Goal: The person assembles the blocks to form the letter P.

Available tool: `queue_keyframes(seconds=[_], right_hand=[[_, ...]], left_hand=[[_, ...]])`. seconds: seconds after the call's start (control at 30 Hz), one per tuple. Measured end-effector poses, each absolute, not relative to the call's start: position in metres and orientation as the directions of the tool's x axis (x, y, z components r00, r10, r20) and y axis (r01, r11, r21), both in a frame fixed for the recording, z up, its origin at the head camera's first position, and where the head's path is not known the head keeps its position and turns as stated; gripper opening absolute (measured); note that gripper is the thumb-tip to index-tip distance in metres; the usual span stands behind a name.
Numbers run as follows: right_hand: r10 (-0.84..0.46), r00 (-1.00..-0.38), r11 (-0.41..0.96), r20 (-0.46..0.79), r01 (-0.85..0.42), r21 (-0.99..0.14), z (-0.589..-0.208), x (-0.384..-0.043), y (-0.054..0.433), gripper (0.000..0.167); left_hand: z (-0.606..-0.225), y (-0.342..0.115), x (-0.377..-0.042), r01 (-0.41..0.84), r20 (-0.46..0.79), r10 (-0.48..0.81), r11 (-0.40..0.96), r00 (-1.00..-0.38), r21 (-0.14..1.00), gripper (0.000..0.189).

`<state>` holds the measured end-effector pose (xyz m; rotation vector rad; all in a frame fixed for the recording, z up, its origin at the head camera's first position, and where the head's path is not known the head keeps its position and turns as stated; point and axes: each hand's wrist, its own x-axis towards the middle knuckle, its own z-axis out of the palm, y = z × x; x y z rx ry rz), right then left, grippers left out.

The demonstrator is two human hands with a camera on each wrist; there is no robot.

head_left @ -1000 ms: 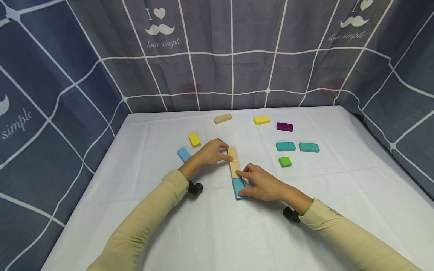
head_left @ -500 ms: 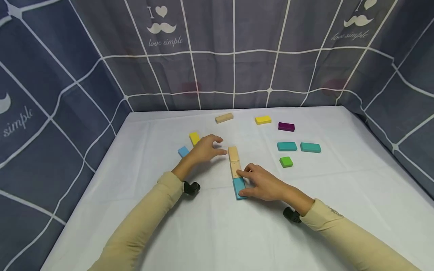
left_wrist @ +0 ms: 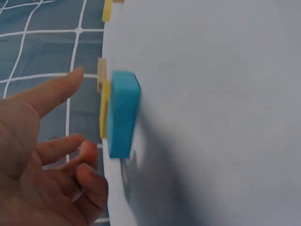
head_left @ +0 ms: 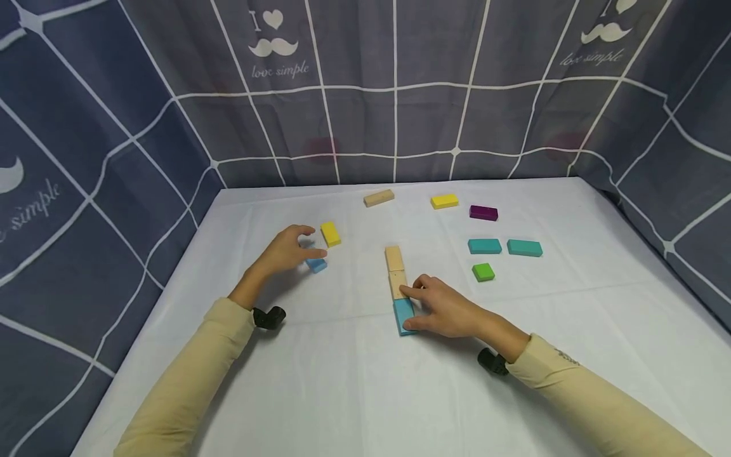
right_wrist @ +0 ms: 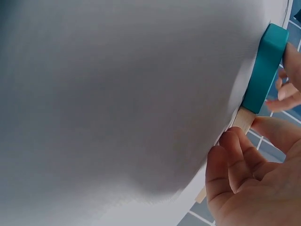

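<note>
Left hand, fingers parted, empty, hovers beside a blue block; right hand, spread, merely touches a wooden block and, at its six o'clock, a turquoise block.

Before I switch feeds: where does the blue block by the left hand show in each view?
Head: the blue block is left of centre, partly hidden by the left hand.
Left wrist: left of centre, right of that hand.
Right wrist: not in it; the blue end block is another.
Shared landmark: gridded curtain, in all three.
</note>
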<state>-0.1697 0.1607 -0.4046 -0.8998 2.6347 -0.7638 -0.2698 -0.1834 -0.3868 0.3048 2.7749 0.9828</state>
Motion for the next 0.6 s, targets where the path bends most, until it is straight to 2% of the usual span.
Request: queue_keyframes(seconds=[0.2,0.6], right_hand=[[-0.624,-0.777,0.677,-0.082,-0.485,-0.553,-0.405,-0.170,0.161,0.073],[-0.619,-0.781,0.685,-0.081,-0.487,-0.542,-0.405,-0.169,0.161,0.074]], left_hand=[[-0.398,-0.192,-0.265,0.150,-0.156,0.282,0.813,-0.947,0.562,0.078],[-0.395,-0.189,-0.257,0.181,-0.151,0.282,0.861,-0.947,0.475,0.077]])
